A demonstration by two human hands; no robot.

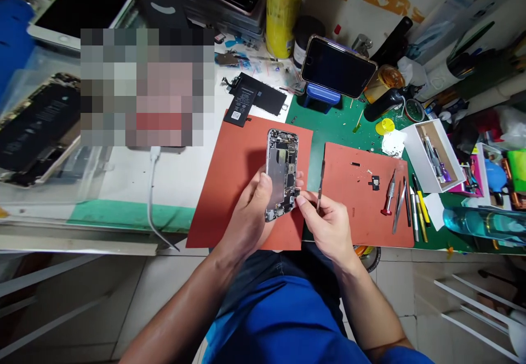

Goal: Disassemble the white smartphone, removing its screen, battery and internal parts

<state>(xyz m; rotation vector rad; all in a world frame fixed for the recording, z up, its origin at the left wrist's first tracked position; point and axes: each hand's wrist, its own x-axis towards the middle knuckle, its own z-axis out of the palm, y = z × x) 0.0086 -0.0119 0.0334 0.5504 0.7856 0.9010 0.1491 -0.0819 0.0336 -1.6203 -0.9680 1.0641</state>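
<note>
My left hand (255,202) holds an opened phone body (280,175) upright and slightly tilted above the left red mat (230,188), with its inner parts facing me. Its thumb lies on the left edge, and fingertips show behind the right edge. My right hand (327,224) pinches a small dark part (297,192) at the phone's lower right edge. Thin metal tweezers (320,186) also stick up from between the fingers of that hand. A black battery (241,106) and a black screen part (269,94) lie behind the left mat.
On the right red mat (370,221) lie a screwdriver (389,194), tweezers (398,205) and small parts. Behind stands a phone (339,67) on a blue stand (321,96). A white tool box (435,155), a yellow can (283,13) and a white cable (150,199) are around.
</note>
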